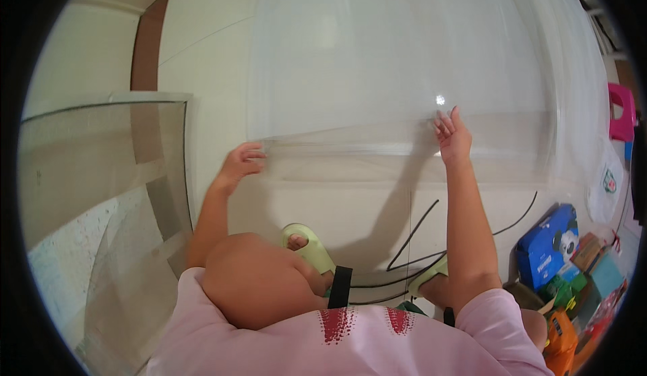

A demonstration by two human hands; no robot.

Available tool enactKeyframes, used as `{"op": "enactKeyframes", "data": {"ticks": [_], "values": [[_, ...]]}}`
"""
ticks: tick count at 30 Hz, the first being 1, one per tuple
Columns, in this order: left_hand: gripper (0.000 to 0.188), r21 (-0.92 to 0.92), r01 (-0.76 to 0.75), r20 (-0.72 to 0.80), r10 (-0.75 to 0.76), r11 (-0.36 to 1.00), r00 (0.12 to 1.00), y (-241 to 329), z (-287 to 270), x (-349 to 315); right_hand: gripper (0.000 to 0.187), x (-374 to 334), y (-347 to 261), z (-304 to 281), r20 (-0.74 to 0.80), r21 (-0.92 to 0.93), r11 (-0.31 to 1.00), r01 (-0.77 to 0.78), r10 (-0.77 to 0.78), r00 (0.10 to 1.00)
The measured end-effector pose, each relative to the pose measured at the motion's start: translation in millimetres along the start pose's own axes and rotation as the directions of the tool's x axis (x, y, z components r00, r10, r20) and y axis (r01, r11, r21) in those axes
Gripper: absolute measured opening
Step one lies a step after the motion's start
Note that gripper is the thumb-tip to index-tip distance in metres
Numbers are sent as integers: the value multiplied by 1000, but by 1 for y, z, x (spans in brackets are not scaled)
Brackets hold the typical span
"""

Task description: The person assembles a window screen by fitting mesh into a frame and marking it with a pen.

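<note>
While the left hand (pixel 240 161) pinches the near edge of the clear sheet (pixel 404 59) spread on the floor (pixel 202 45) and the right hand (pixel 453 135) presses it with fingers spread, smoothing seems underway, calling next for even pressure.
</note>
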State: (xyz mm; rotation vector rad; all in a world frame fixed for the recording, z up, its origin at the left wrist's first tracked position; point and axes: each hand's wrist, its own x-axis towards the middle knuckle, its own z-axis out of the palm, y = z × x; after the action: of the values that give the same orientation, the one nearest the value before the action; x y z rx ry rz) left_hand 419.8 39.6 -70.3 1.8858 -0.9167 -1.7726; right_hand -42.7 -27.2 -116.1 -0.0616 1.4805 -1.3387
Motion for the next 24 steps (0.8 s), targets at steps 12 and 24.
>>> {"op": "enactKeyframes", "data": {"ticks": [12,24], "values": [[24,-282,-225,-312,132,933,941,-47,47,48,13,-15,35,-14,-62,-124,992,9,-17,998],[19,-356,-355,-509,140,864,849,-52,36,36,17,-24,63,-45,-280,-419,906,-56,-70,957]]}}
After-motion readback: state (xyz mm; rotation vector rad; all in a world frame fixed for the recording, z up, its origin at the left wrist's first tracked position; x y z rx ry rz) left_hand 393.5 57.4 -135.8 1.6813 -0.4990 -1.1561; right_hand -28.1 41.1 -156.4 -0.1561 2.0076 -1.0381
